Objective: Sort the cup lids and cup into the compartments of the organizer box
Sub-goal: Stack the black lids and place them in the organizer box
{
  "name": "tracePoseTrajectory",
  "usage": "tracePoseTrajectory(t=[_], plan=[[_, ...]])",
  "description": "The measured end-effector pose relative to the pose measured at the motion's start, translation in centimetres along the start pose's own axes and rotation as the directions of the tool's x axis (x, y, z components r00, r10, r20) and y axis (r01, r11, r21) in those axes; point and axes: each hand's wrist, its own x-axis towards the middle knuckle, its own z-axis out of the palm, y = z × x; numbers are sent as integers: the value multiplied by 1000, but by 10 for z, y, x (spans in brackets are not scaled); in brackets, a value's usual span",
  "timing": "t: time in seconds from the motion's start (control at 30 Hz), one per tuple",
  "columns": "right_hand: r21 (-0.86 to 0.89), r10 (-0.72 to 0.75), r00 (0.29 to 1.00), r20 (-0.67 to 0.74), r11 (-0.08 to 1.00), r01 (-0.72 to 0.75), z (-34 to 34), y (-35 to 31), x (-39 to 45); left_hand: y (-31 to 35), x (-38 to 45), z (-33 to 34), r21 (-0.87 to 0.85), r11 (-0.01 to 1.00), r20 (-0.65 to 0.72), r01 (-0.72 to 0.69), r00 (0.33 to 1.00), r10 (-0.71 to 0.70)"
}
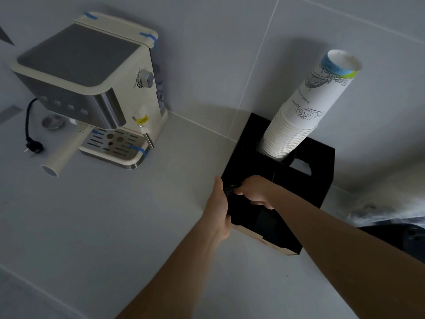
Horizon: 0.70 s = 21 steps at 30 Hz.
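Over the black organizer box [317, 157], both hands' grips indiscernible; cup print illegible.

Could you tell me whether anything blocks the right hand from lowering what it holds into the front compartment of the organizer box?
Nothing visible does. The right hand is already inside the organizer box's front compartment; the stack of paper cups stands in the rear one.

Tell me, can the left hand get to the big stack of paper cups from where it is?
Probably yes. The left hand rests on the near left side of the black organizer box, and the cup stack stands tall in the far compartment with nothing above the box between them.
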Motion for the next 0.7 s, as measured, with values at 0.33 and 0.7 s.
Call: tracePoseTrajectory(t=[0.33,0.7], plan=[[485,-25,998,63,874,-9,-22,23,-46,-10,-24,-38,-41,997,69,-68,995,71],[866,-183,981,-58,479,141,-33,88,-140,-15,-81,-56,-24,975,170,-220,960,221]])
